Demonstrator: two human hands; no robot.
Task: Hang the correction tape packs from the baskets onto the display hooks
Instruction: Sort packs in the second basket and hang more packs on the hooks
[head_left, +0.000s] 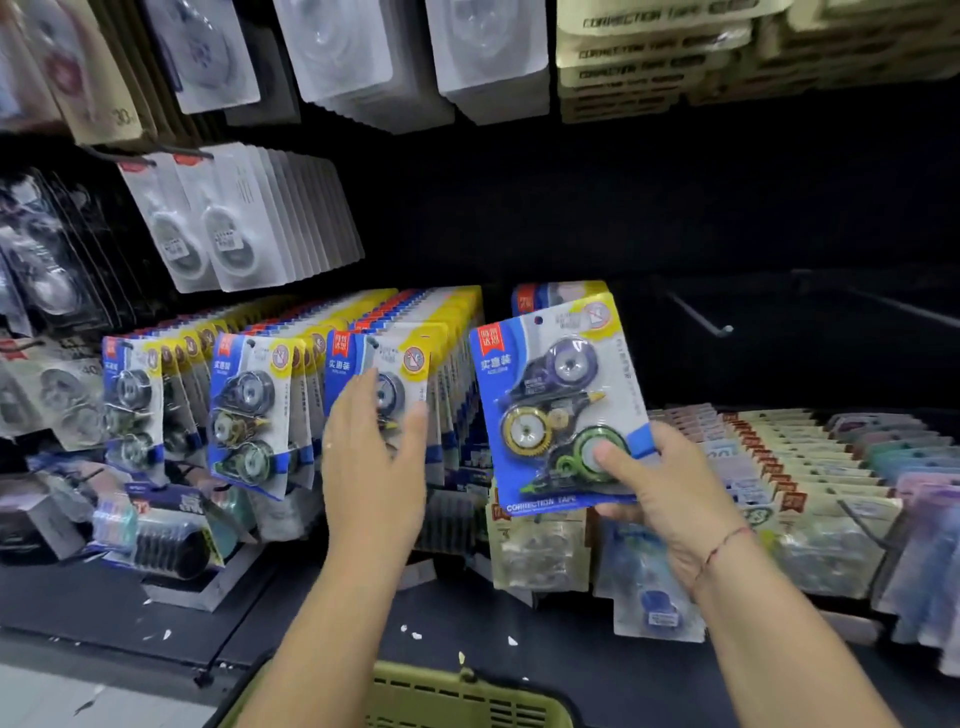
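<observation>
Pack (556, 395) in the right hand (670, 493), pinched at its lower right corner: thumb (610, 460) pressed on the front over the green tape, fingers behind the card. The rest of the pack stands up and to the left of the grip, tilted slightly, face toward the camera.

Likely reason for the low corner hold: it leaves the hang hole (538, 320), at the end farthest from the grip, free to meet a hook.

Look of the pack: blue card with yellow top corner, red label top left, clear blister. Three tapes are stacked under it: purple farthest from the thumb, yellow in the middle, green under the thumb. "CORRECTION TAPE" is printed along the bottom edge.

A second pack (561, 292) peeks out just behind the top edge. Cannot tell if it hangs or is held too.

Left hand (374, 441), well left of the grip, is flat with fingers straight and holds nothing. It lies at the front of the nearest hung row (249, 415); contact is unclear, probably steadying or pushing the row back to make room.

A bare hook (698, 317) sits up and right of the grip. The green basket (457, 696) is below both hands.
</observation>
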